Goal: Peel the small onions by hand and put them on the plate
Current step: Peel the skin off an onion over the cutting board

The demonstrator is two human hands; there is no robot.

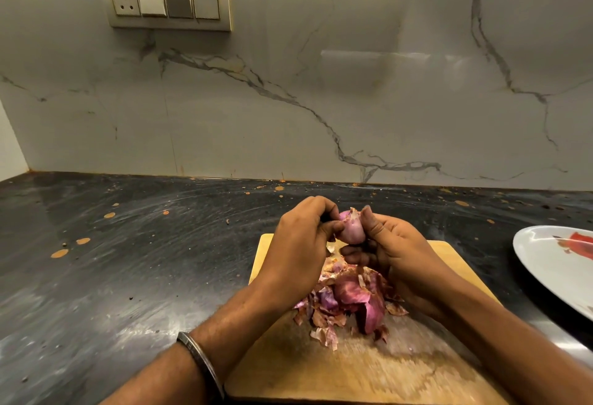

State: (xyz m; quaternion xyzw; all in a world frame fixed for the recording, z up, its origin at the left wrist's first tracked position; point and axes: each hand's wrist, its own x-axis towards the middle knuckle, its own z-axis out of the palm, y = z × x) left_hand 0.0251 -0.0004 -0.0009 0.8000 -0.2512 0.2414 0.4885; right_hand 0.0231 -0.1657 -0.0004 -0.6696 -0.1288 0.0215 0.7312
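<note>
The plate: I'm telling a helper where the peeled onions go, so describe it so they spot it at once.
Start at the wooden cutting board on the dark countertop, where both hands peel an onion. Look right, to the frame's edge: the plate lies flat there, partly cut off. It is the only white, glossy thing on the counter, with a red pattern.

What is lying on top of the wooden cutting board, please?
A heap of pink and brown onion peels lies on the wooden cutting board. Both forearms cover parts of the board, so anything beneath them is hidden.
</note>
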